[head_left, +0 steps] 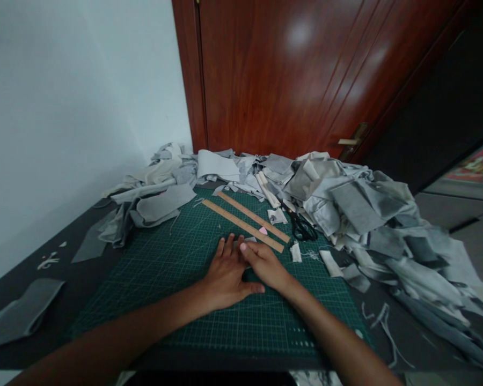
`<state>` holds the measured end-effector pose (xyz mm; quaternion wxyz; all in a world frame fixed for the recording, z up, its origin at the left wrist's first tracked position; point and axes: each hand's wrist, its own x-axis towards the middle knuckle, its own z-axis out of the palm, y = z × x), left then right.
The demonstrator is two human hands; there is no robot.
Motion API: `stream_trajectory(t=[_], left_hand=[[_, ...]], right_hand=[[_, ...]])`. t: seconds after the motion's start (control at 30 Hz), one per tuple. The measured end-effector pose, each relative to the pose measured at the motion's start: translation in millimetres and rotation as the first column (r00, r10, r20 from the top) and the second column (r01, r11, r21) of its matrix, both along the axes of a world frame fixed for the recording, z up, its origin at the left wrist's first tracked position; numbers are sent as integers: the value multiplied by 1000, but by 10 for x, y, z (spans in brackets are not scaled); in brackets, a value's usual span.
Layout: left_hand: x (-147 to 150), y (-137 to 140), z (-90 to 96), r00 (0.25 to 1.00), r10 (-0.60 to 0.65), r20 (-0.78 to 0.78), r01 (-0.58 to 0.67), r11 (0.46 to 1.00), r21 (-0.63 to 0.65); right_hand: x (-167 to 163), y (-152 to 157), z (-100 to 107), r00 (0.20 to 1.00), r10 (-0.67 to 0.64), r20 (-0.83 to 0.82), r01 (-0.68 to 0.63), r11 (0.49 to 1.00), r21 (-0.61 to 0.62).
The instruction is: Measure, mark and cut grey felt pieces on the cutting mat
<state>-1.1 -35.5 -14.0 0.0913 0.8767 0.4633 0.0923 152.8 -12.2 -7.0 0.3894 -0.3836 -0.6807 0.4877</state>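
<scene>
We seem to be pressing a grey scrap (251, 239) flat, left hand (228, 274) spread; right hand's (266, 264) grip, we can't tell. Next needs steady fingers.

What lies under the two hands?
The green cutting mat, and a grey piece partly visible. The left hand and right hand cover the rest; its full shape cannot be seen.

Under the hands (231, 273), the mat (233, 328) is deep green, ruled with a fine pale grid. A light grey piece (250, 239) shows at the fingertips; just beyond are tan rulers (243, 225) and a pink scrap (263, 231). The cloth heap (358, 203) right of the hands mixes greys and creams; farther ahead, the door (285, 80) is glossy reddish brown.
</scene>
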Motion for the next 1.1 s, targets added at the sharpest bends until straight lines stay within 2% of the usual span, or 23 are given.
stream_trajectory(t=[0.17,0.37,0.47,0.57,0.63,0.7,0.8,0.87,0.93,0.97,1.1], left_hand=[[-54,-12,-13,1000,-3,16,3,1000,4],[-168,-48,152,1000,7,20,-6,1000,-17],[-183,-83,302,1000,21,22,-22,999,27],[-185,-97,420,1000,24,-3,-24,997,67],[-203,-60,452,1000,4,-7,-3,998,63],[-244,30,442,999,-26,20,25,998,54],[-339,245,361,988,-27,149,10,994,111],[-408,397,286,964,-136,227,112,987,118],[-461,517,216,920,-278,276,273,960,59],[-475,557,187,910,-292,294,294,955,38],[-461,575,134,929,-209,305,210,977,31]], right_hand=[[139,41,65,983,124,135,-125,992,2],[213,-5,152,912,173,371,-240,960,145],[210,-37,158,824,72,562,-252,935,249],[239,-39,173,708,-7,706,-325,884,334],[275,-28,187,688,3,725,-385,849,361],[312,-8,197,709,14,705,-408,824,393],[357,35,193,754,46,656,-416,806,421],[383,62,187,779,71,623,-414,804,426],[406,77,190,795,85,601,-409,806,427],[416,75,197,798,85,597,-404,810,425],[397,8,251,773,35,633,-384,820,424]])
